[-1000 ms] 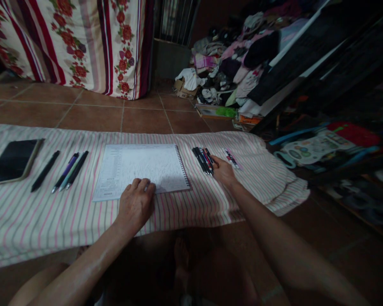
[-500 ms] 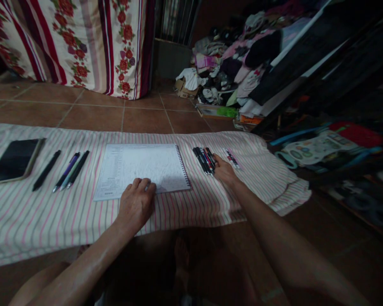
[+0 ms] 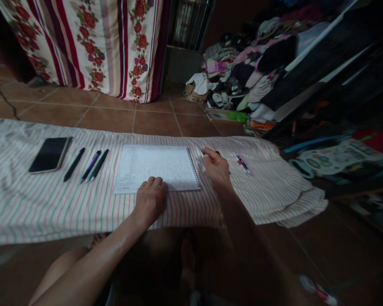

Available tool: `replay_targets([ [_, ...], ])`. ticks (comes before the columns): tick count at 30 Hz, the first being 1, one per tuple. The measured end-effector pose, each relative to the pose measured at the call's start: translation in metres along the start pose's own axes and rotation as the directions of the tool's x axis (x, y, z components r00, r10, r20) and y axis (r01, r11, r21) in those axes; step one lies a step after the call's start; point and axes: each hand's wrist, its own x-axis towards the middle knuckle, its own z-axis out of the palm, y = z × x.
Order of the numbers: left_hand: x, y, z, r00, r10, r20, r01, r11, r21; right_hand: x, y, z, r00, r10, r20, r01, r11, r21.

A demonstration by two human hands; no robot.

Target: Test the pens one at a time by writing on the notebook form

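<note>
A spiral-bound notebook (image 3: 159,163) lies open to a light page with faint print, its coil along the right side. My left hand (image 3: 151,199) rests over its lower edge, fingers curled down against it; the fingertips are hidden. To the right of the coil, my right hand (image 3: 216,166) is closed over a group of pens and covers most of them. A dark pen end shows at its fingertips, and a pen tip (image 3: 230,174) sticks out beside the wrist. Farther right lie a few pale patterned pens (image 3: 242,163).
Left of the notebook lie a black pen (image 3: 74,165), a purple pen (image 3: 90,166) and two more pens. A smartphone (image 3: 50,155) is beyond them. A striped cloth (image 3: 185,208) covers the low surface. Clothes (image 3: 239,72) are heaped behind, near a floral curtain (image 3: 111,46).
My right hand has moved left from the side of the pen group to over it, fingers now curled. My left hand stays on the notebook. The view has shifted left.
</note>
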Motion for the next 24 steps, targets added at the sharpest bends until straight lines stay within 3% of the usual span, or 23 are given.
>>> replay_targets([
  [4,0.001,-0.006,-0.007,0.997,-0.065,-0.031,0.065,0.998,-0.020,-0.034,-0.020,0.035,0.993,-0.072,0.091,0.062,0.992,0.107],
  [7,0.000,-0.019,-0.015,0.988,-0.130,-0.078,0.130,0.992,-0.008,-0.058,-0.030,0.055,0.981,-0.168,0.098,0.161,0.984,0.070],
  [10,-0.003,-0.041,-0.025,0.972,-0.218,-0.090,0.221,0.975,0.028,-0.072,-0.037,0.066,0.939,-0.314,0.140,0.315,0.949,0.020],
  [13,-0.007,-0.070,-0.036,0.946,-0.300,-0.122,0.310,0.948,0.068,-0.077,-0.042,0.070,0.899,-0.385,0.207,0.394,0.919,-0.002],
  [19,-0.023,-0.130,-0.057,0.819,-0.544,-0.182,0.562,0.824,0.069,-0.080,-0.040,0.075,0.886,-0.396,0.241,0.412,0.911,-0.018],
  [24,-0.033,-0.156,-0.066,0.739,-0.662,-0.124,0.670,0.742,0.030,-0.077,-0.037,0.078,0.870,-0.416,0.264,0.435,0.900,-0.015],
])
